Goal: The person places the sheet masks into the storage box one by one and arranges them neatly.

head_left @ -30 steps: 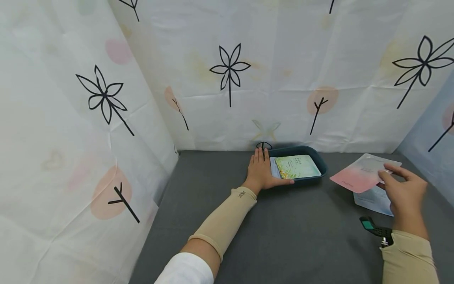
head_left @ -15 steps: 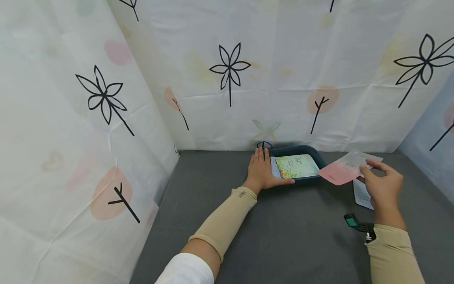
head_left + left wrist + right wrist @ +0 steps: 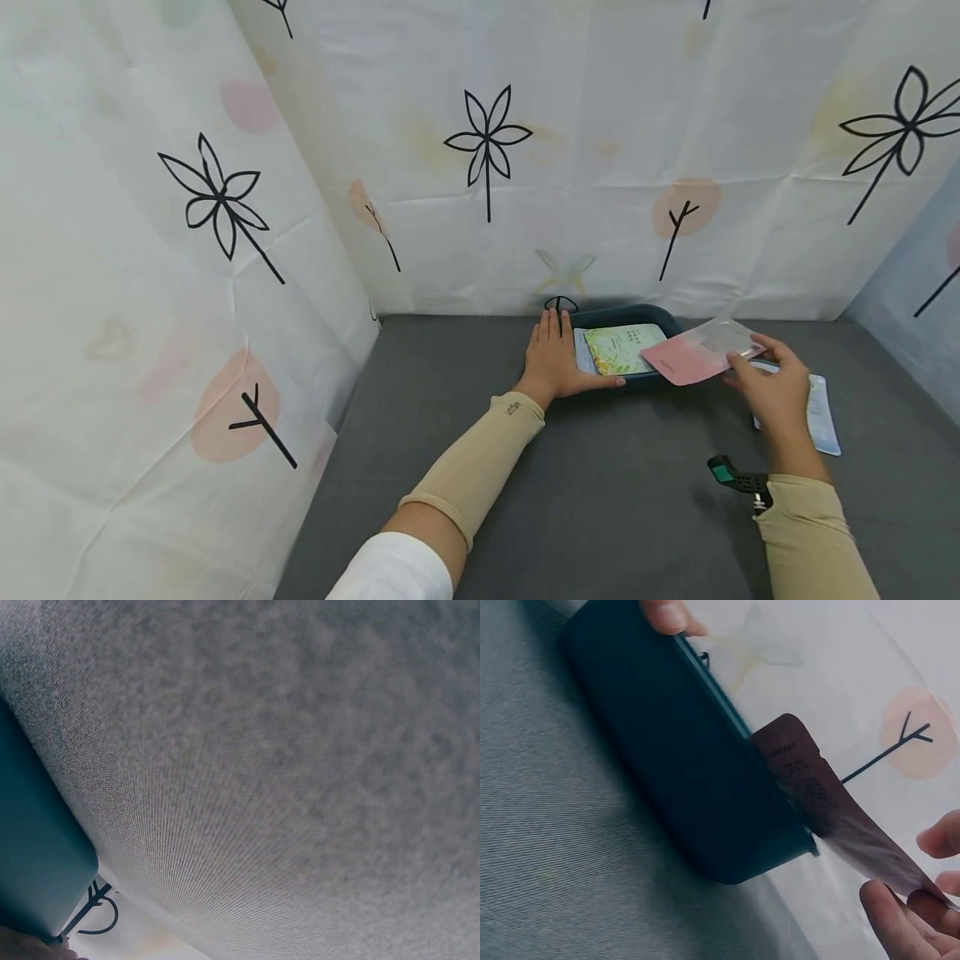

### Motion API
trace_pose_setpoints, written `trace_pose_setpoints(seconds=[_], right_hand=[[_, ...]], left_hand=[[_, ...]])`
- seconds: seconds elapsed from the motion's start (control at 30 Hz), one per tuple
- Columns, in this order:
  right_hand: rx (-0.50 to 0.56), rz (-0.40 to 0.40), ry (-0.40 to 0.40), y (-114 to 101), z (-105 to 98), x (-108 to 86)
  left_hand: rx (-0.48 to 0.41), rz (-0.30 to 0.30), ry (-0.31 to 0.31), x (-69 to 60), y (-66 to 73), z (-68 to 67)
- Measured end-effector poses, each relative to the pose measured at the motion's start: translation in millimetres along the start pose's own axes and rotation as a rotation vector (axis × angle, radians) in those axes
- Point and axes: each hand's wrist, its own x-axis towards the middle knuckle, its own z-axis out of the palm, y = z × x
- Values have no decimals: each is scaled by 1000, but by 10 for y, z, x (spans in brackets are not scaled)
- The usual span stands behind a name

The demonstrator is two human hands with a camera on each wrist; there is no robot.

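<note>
My right hand (image 3: 772,396) pinches the right end of a flat pink-and-white packet (image 3: 693,352), thumb on one side and fingers on the other. The packet's left part tilts over the right end of a dark teal tray (image 3: 626,382); in the right wrist view the packet (image 3: 810,776) overlaps the rim. My left hand (image 3: 552,358) rests at the tray's left end with fingers straight and thumb along the front side. Inside the tray lie a green-and-yellow floral packet (image 3: 622,348) and, partly under it, a pale blue one (image 3: 583,352).
Another pale blue packet (image 3: 823,417) lies on the dark grey table (image 3: 600,492), partly hidden behind my right hand. A white patterned cloth (image 3: 420,242) hangs behind the tray. A black device (image 3: 738,479) sits on my right wrist.
My right hand has moved left with the pink-and-white packet, from above the pale blue packet on the table to the tray's right end. The left hand has stayed in place.
</note>
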Motion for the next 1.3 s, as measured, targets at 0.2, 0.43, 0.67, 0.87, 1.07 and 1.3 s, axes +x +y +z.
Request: trace_pose_setpoints(seconds=[0.2,0.43,0.67,0.87,1.07,1.3], right_hand=[[-53,-107,-105,70,52,-21],[-108,-175,-203,105,128,-23],[-210,-122,-224,129,198,-7],[-294,-154,-270,183,251,-8],[-314,-201,-337,202,261,-30],[-350,-207,-341,207,198,-18]], left_hand=[[-8,-5,-40,40,-3,3],[7,-1,-41,52,-8,2],[16,16,33,-21,2,-42],[13,19,35,-32,6,-44],[16,16,20,-18,5,-30],[11,20,11,-25,-3,-39]])
